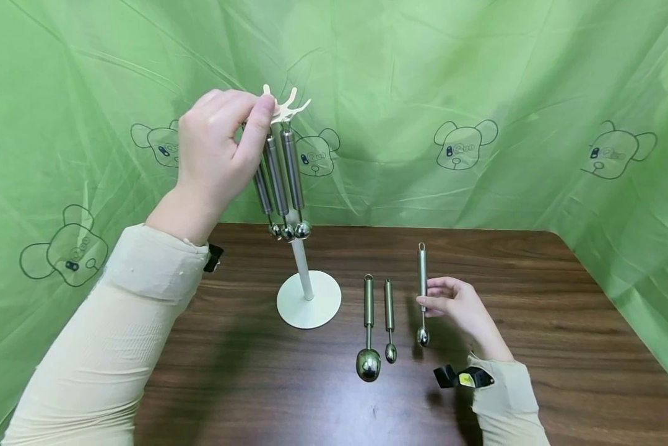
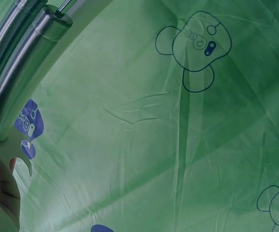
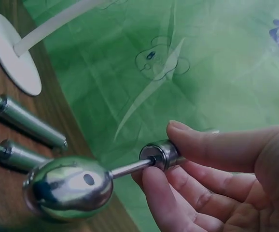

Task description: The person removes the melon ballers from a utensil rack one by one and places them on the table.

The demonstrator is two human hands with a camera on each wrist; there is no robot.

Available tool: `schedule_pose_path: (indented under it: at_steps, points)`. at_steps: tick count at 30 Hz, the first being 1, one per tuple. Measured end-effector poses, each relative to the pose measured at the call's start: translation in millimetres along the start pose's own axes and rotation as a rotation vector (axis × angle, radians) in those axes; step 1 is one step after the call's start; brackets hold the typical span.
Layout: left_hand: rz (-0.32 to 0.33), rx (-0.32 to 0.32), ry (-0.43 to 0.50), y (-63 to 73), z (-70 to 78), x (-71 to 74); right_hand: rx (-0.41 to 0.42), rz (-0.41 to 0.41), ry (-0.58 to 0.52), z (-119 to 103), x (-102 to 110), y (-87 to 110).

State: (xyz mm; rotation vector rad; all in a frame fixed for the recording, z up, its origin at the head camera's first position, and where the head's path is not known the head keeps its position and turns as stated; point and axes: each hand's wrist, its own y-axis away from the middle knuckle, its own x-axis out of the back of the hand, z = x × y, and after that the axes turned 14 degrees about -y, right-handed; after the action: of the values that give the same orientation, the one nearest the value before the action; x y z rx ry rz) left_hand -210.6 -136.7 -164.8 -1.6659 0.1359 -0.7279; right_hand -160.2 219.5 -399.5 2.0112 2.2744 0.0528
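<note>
Head view: right hand [image 1: 459, 306] pinches scoop [image 1: 422, 291]; left hand [image 1: 222, 145] grips rack top [image 1: 286, 108].

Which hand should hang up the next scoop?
Probably the right hand: it already grips a melon baller just off the table. The left hand is busy pinching the rack's white hooks.

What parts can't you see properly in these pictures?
- Head view: the left hand covers the stand's hooks, hiding how the hanging scoops attach.
- Left wrist view: the frame edge cuts those handles off.
- Right wrist view: the fingers hide the held scoop's handle.
</note>
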Motion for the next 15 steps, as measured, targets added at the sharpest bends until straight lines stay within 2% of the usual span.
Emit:
schedule_pose_path:
  at_steps: [6,15]
  points:
    - [0.003,0.005,0.003,0.0,-0.2,-0.1,-0.040,0.005,-0.058,13.3,3.0,-7.8]
    - [0.009,0.012,0.005,0.1,0.4,-0.8,-0.072,-0.001,-0.077,26.8,4.5,-13.4]
